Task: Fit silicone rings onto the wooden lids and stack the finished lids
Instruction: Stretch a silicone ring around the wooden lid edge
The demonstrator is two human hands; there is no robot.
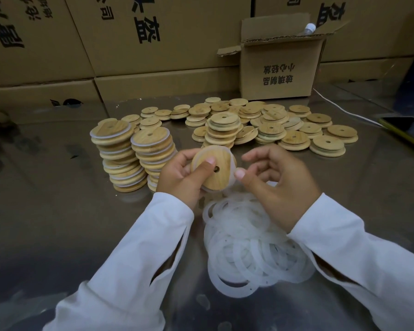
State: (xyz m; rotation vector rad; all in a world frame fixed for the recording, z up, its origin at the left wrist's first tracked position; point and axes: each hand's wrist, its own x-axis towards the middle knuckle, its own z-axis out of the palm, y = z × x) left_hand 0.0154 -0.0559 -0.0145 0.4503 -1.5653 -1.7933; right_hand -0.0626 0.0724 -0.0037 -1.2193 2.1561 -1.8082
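My left hand (181,177) grips a round wooden lid (219,176) with a small centre hole, thumb pressed on its face. A translucent silicone ring (230,161) wraps the lid's edge. My right hand (275,180) sits just right of the lid, thumb tip touching the ring's rim, fingers curled loosely. Below the hands lies a heap of white silicone rings (251,247). Two leaning stacks of ringed lids (134,156) stand to the left. A spread of bare wooden lids (261,125) lies behind.
An open cardboard box (280,65) stands at the back right on the shiny metal table (58,187). Large cartons (105,44) wall off the far side. A white cable (344,111) and a dark flat object (404,130) lie at the right.
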